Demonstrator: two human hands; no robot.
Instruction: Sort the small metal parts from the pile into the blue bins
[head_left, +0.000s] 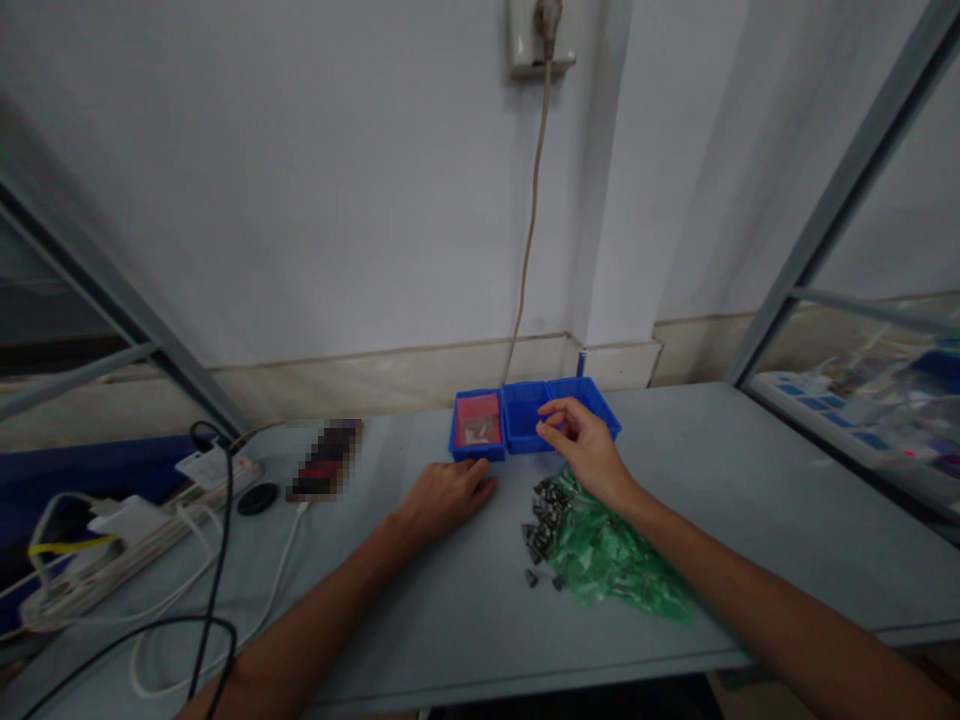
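My left hand (448,490) rests palm down on the table, fingers loosely apart, close to the front of the blue bin (454,440) that holds a pink-red piece and a small clear bag. Over the middle blue bin (517,405) is my right hand (577,440), thumb and fingertips brought together in a pinch; anything between them is too small to make out. Below that hand lies a green plastic bag (615,560). Small dark metallic pieces (549,510) are heaped at its left side, and a loose dark piece (531,578) sits in front. A third blue bin (600,400) is partly hidden behind my right hand.
A phone (326,460) with a white cable and a black round disc (258,498) lie at left. Power strips (127,560) and tangled cables run along the table's left edge. Metal frame posts (825,180) flank the table (750,500); a wall (375,200) stands behind.
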